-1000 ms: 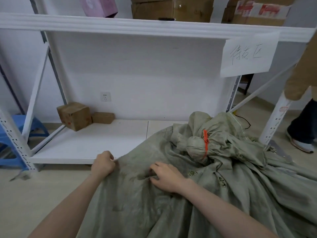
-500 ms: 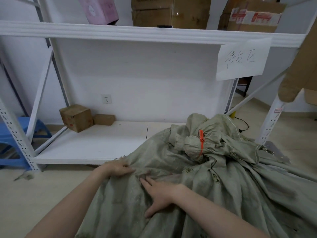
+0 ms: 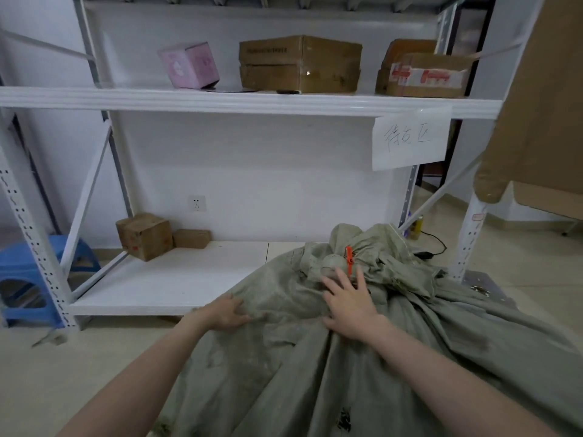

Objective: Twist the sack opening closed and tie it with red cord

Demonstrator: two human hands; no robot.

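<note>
Slid forward over the grey-green sack (image 3: pixel 315 389) since the earlier view: right hand (image 3: pixel 347 302), now flat with fingers spread, gripping nothing, fingertips beside the bunched neck (image 3: pixel 332 264). Slumped on the floor, top end against the bottom shelf of the white rack (image 3: pixel 157 288). Left hand (image 3: pixel 225 313) likewise loose, pressing cloth at the near-left edge. Neck already twisted into a knob and cinched with red cord (image 3: pixel 349 260). Judged essentially finished; left, at most, checking tightness.

Both hands (image 3: pixel 348 302) rest on the tied sack (image 3: pixel 315 373).
</note>
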